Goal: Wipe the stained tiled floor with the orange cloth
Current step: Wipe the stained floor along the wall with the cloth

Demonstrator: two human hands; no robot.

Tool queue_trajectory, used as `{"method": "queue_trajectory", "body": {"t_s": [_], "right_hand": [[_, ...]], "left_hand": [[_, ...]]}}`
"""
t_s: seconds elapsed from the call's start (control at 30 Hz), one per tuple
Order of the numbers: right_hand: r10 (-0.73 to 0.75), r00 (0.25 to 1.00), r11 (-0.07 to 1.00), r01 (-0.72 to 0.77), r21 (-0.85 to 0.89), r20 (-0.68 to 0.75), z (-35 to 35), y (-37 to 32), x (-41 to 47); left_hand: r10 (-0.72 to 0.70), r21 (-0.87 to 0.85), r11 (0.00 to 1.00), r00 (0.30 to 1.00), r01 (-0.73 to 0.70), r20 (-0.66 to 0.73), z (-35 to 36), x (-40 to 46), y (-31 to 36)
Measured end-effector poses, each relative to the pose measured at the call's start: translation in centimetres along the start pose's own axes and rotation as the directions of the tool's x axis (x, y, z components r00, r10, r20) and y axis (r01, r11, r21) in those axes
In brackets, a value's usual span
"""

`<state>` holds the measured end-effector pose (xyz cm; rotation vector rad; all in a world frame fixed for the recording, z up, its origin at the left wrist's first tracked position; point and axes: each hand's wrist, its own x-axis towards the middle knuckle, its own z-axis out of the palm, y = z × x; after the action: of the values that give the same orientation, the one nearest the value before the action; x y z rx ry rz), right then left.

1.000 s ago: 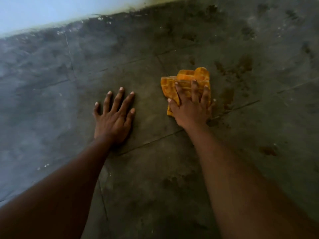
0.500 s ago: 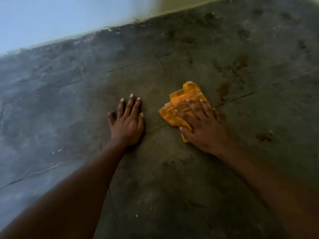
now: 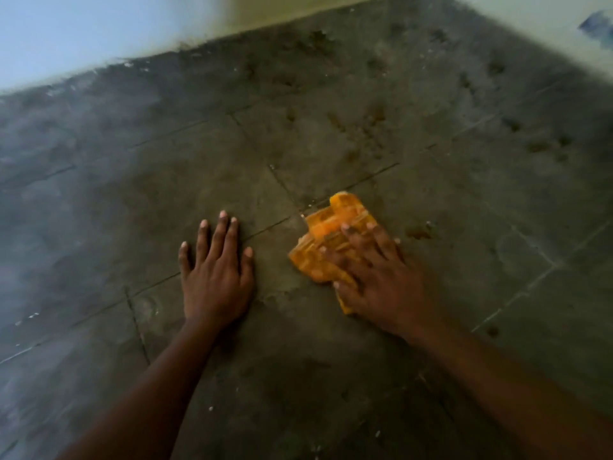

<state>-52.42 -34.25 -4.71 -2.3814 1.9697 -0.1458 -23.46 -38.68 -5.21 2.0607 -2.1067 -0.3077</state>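
Pressing flat, right hand (image 3: pixel 381 280) fingers pin the crumpled orange cloth (image 3: pixel 326 247) to the stained floor (image 3: pixel 365 127).

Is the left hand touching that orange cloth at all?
Apart. In the head view, the left hand lies flat on the tiled floor, and a strip of bare tile separates it from the orange cloth under the right hand.

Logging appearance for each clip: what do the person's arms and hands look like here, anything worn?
Both forearms are bare, with no sleeves in view. The left hand and right hand wear no gloves, and no rings, watch or bands are visible. Fingernails look short and pale.
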Motion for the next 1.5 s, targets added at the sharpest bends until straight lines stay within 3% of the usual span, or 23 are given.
{"method": "queue_trajectory", "body": {"t_s": [0.07,0.17,0.27,0.37,0.5,0.6,0.73,0.9,1.0,1.1,1.17,1.23,1.33,1.5], "right_hand": [[0.175,0.985,0.984,-0.175,-0.025,0.000,-0.4,3.5,1.8],[0.398,0.914,0.914,-0.403,0.056,0.081,-0.6,1.9,3.1],[0.252,0.967,0.961,-0.255,0.111,0.039,-0.6,-3.1,-1.8],[0.125,0.992,0.986,-0.128,0.106,0.034,-0.6,-3.0,-8.2],[0.200,0.980,0.980,-0.200,0.019,-0.005,-0.8,3.7,-8.7],[0.261,0.962,0.965,-0.263,0.015,0.084,-2.9,7.2,-6.9],[0.360,0.927,0.931,-0.364,0.016,0.103,-4.1,5.3,-5.8],[0.470,0.881,0.882,-0.468,0.054,-0.048,-1.4,4.3,-5.1],[0.505,0.863,0.851,-0.502,0.155,0.023,-1.6,2.9,-4.2],[0.508,0.861,0.842,-0.490,0.227,-0.022,-2.2,0.1,-6.3],[0.420,0.901,0.901,-0.400,0.164,-0.108,-1.5,-1.1,-9.4],[0.358,0.931,0.930,-0.349,0.119,-0.074,-1.1,-0.4,-11.5],[0.424,0.906,0.904,-0.422,0.062,-0.010,-1.5,2.3,-9.6],[0.371,0.927,0.923,-0.362,0.131,-0.056,-0.7,2.3,-5.5]], "left_hand": [[0.005,0.003,1.000,1.000,-0.005,-0.006,0.3,0.1,0.0],[0.032,-0.023,0.999,0.999,-0.032,-0.013,-0.2,-1.0,0.7],[0.112,-0.093,0.990,0.992,-0.107,0.059,-0.2,-3.0,3.5],[0.188,-0.095,0.979,0.981,-0.182,0.057,0.8,-4.4,5.8],[0.227,-0.049,0.973,0.972,-0.225,0.052,1.3,-3.8,5.3],[0.236,-0.034,0.972,0.970,-0.234,0.061,1.3,-3.9,5.7],[0.223,-0.048,0.974,0.974,-0.221,0.033,0.9,-4.3,6.0],[0.242,-0.041,0.970,0.970,-0.241,0.021,1.8,-4.1,5.5],[0.242,-0.048,0.969,0.970,-0.242,0.011,1.6,-4.0,5.4],[0.230,-0.096,0.969,0.973,-0.227,0.022,1.1,-4.0,5.4],[0.226,-0.127,0.967,0.974,-0.222,0.017,0.9,-3.9,5.2],[0.228,-0.135,0.965,0.973,-0.224,0.016,0.9,-4.0,5.1],[0.227,-0.111,0.968,0.974,-0.223,0.021,1.2,-3.9,5.2],[0.231,-0.109,0.968,0.973,-0.227,0.022,1.0,-3.8,5.2]]}}
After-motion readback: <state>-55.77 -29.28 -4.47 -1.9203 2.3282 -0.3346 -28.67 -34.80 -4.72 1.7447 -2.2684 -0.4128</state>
